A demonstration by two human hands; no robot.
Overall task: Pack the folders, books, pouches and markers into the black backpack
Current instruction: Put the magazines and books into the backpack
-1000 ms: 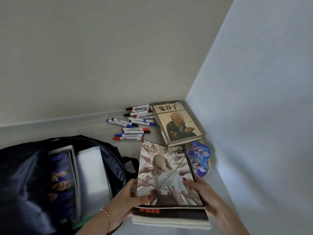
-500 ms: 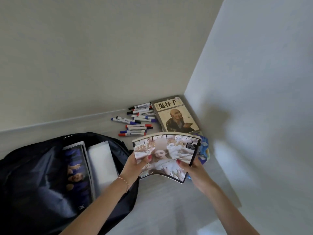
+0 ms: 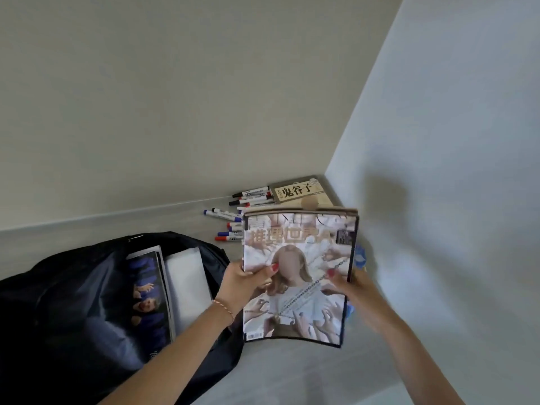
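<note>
Both the left hand and right hand are pinching the magazine by its side edges, where the thin, floppy, probably light thing is bowing least.

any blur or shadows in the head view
Head view: the right hand is smeared by motion blur, the magazine cover soft; a broad soft shadow falls on the right wall; the black backpack interior is dark.

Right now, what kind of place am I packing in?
Probably an indoor room corner, at floor or counter level: two plain pale walls meet behind loose markers, a tan book and the open black backpack.
</note>
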